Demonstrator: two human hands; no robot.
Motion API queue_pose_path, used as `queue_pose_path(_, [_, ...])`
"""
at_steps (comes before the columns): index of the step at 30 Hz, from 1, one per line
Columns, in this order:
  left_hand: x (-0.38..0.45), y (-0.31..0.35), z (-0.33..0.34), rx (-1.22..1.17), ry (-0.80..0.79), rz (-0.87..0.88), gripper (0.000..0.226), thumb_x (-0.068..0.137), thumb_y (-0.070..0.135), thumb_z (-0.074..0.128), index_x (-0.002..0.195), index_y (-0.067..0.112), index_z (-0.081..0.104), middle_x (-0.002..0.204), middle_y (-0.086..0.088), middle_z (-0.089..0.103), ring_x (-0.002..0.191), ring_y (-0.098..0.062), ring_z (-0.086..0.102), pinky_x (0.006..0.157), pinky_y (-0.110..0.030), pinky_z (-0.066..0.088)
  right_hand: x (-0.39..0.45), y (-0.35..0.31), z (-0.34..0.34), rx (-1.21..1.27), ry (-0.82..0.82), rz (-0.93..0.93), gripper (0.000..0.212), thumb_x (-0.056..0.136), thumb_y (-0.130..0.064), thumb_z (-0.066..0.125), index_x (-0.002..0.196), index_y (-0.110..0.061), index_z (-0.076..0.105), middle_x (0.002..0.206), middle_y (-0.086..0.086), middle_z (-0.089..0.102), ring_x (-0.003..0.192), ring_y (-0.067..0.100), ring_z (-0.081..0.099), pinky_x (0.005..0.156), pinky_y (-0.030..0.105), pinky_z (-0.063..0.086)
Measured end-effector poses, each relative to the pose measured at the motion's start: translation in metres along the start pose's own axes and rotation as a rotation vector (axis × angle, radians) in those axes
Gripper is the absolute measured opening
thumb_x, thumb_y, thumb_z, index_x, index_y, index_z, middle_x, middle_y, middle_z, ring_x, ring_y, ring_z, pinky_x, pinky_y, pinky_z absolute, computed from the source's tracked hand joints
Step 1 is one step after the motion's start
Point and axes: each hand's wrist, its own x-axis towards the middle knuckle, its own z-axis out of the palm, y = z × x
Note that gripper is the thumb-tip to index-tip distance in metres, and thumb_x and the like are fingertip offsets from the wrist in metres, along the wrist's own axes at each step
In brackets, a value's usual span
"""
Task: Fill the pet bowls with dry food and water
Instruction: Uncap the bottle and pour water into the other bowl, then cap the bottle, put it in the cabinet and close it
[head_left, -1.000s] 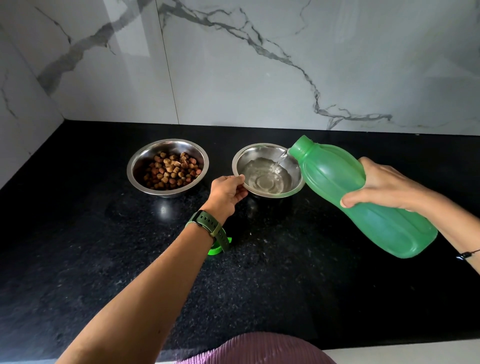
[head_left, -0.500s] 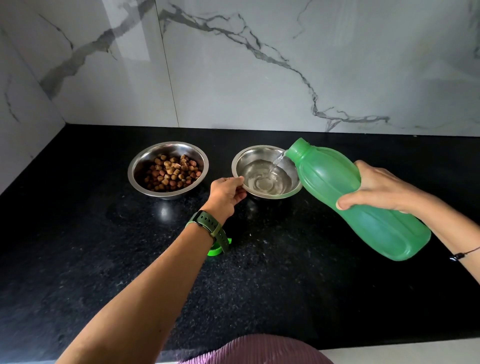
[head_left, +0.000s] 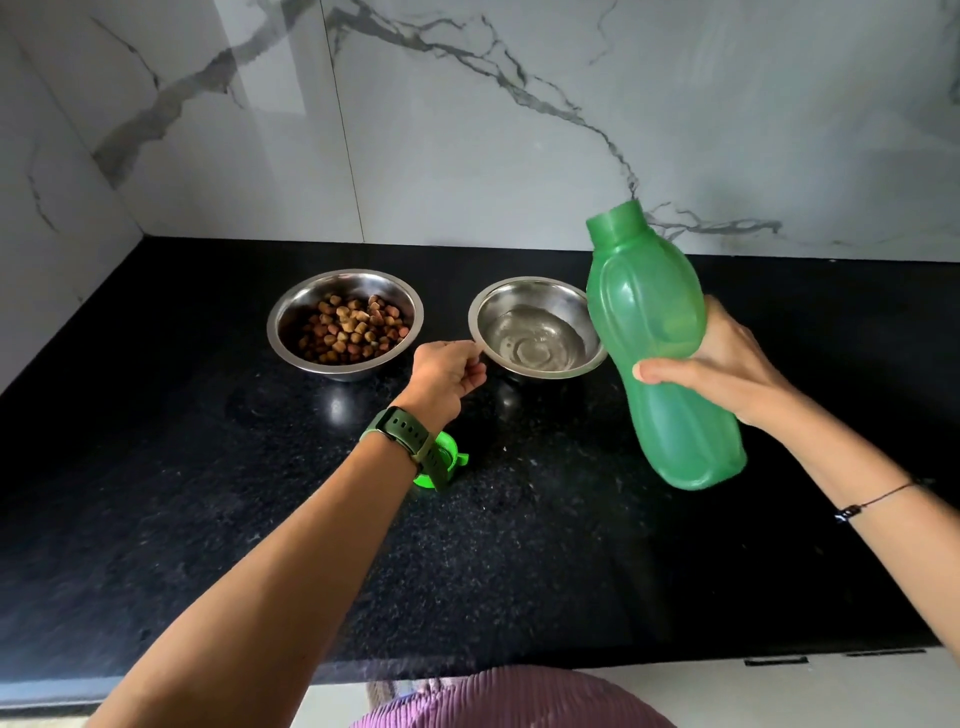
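While the head view is the only one to go by, it gives the layout plainly: two steel bowls sit side by side on the black counter (head_left: 156, 467), the left bowl (head_left: 345, 322) holding dry kibble (head_left: 353, 327), the right bowl (head_left: 537, 327) holding a shallow pool of rippling water (head_left: 535, 345). Right hand (head_left: 727, 364) wraps thumb and fingers round the mid-body of the green bottle (head_left: 660, 353), which stands near upright, long axis leaning only slightly, its open neck up and well above the right bowl's rim, no stream falling. Bottle body overlaps the bowl's right edge in the picture; whether it touches cannot be told. Left hand (head_left: 449, 371) has fingers curled at the near-left rim of the right bowl, apparently pinching it, though the contact is small in frame. Green cap (head_left: 441, 460) lies on the counter, partly hidden under the left wrist and its watch (head_left: 402, 434). Judgement: both bowls look served, so capping likely comes next; the cap lies nearer the left hand, below and left of the bottle's mouth.
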Motion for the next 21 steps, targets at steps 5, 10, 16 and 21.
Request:
queue_pose_path(5, [-0.014,0.012,-0.011,0.133,-0.057,0.149,0.023,0.09,-0.002,0.049,0.07,0.01,0.051,0.063,-0.004,0.047,0.056,-0.013,0.049,0.052,-0.02,0.047,-0.007,-0.002,0.024,0.228,0.088,-0.069,0.09,0.039,-0.044,0.078,0.119,-0.019,0.047,0.11,0.0,0.063,0.102,0.02,0.061,0.086,0.043,0.054])
queue_pose_path(10, [-0.038,0.025,-0.025,1.01,-0.217,0.398,0.009,0.088,0.016,0.06,0.092,0.008,0.059,0.081,-0.006,0.058,0.075,-0.022,0.057,0.069,-0.029,0.048,-0.021,-0.001,0.049,0.392,0.153,-0.093,0.091,0.042,-0.038,0.082,0.122,-0.016,0.046,0.111,0.005,0.064,0.103,0.021,0.063,0.089,0.048,0.053])
queue_pose_path(16, [-0.063,0.003,-0.033,1.945,-0.368,0.407,0.076,0.075,0.047,0.07,0.136,0.012,0.039,0.131,-0.015,0.042,0.121,-0.036,0.043,0.096,-0.045,0.046,-0.035,0.004,0.067,0.486,0.178,-0.142,0.09,0.046,-0.033,0.082,0.124,-0.014,0.044,0.11,0.001,0.063,0.103,0.015,0.064,0.089,0.039,0.054])
queue_pose_path(21, [-0.068,-0.02,-0.032,2.063,-0.271,0.391,0.061,0.079,0.033,0.07,0.129,0.008,0.044,0.127,-0.015,0.047,0.117,-0.035,0.049,0.084,-0.039,0.049,-0.045,0.007,0.071,0.523,0.18,-0.179,0.091,0.047,-0.034,0.079,0.126,-0.011,0.041,0.106,-0.01,0.061,0.095,-0.002,0.063,0.08,0.012,0.05])
